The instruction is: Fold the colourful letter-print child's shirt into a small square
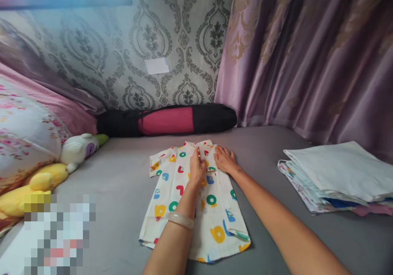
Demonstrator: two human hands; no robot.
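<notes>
A white short-sleeved shirt (192,209) with red, yellow, green and blue prints lies spread on the grey bed sheet (116,209), its collar pointing toward the wall. My left hand (198,166) rests on the upper middle of the shirt, below the collar, fingers stretched forward and thumb apart. On the shirt's upper right, at the shoulder, my right hand (225,159) lies flat with its fingers spread. The left sleeve sticks out to the side. The right sleeve is partly hidden by my right hand and seems turned inward.
A stack of folded clothes (340,176) sits at the right. Along the wall lies a long black and red bag (167,120). At the left are plush toys (76,150) and a floral pillow (27,123). Purple curtains (294,62) hang at the right.
</notes>
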